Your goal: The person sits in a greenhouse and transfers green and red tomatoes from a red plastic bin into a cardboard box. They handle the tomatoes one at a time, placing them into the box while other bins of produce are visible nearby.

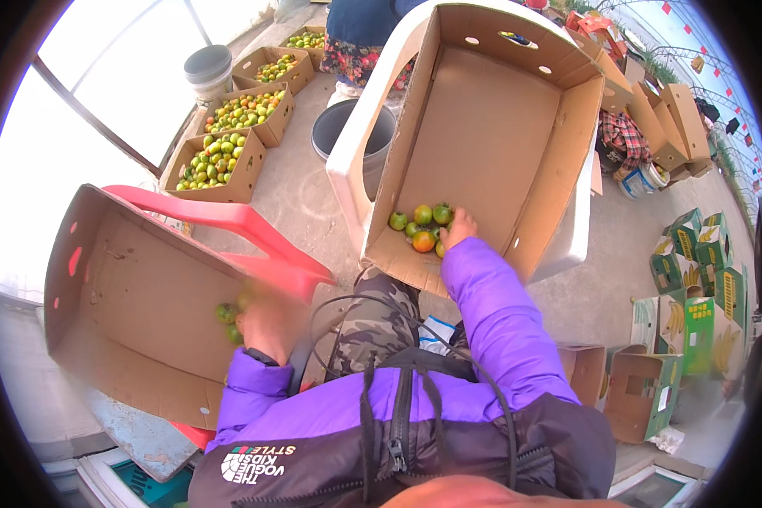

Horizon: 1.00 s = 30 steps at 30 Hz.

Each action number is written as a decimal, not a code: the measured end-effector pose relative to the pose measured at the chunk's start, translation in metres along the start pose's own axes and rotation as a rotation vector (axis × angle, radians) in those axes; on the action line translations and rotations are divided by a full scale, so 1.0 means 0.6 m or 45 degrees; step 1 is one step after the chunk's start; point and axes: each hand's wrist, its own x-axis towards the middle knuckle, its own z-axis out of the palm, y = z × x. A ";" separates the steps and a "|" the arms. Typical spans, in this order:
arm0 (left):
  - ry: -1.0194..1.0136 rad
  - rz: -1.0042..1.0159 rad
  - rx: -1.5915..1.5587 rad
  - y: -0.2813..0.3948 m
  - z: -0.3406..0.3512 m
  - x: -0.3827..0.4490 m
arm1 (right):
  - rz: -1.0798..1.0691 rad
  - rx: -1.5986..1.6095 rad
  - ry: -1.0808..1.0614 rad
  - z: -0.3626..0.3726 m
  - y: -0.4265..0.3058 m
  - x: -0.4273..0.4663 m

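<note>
Before me a large open cardboard box (482,127) rests on a white plastic chair (346,152). Several green and orange tomatoes (423,240) lie in its near left corner. My right hand (460,227) is at the right side of this cluster, its fingers against the tomatoes; whether it grips one is hidden. To the left, a second cardboard box (146,286) leans on a red plastic chair (228,219). My left hand (270,324) is at that box's right side, blurred, beside a few green tomatoes (226,313); its fingers are partly hidden.
Cardboard boxes full of tomatoes (213,162) line the upper left, near a grey bucket (207,66). Another bucket (340,130) stands left of the white chair. A person (368,32) is beyond it. Printed green cartons (698,324) are stacked at right. A black cable (381,297) crosses my lap.
</note>
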 end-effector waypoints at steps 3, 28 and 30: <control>-0.183 -0.077 -0.149 0.010 0.027 -0.010 | 0.062 0.040 -0.009 0.000 -0.002 0.020; -0.726 -0.413 -0.746 0.083 0.082 -0.067 | -0.707 0.537 -0.312 -0.078 -0.187 -0.127; -0.435 -0.389 -0.723 0.069 0.023 -0.049 | -0.378 0.155 -0.159 -0.077 -0.113 -0.092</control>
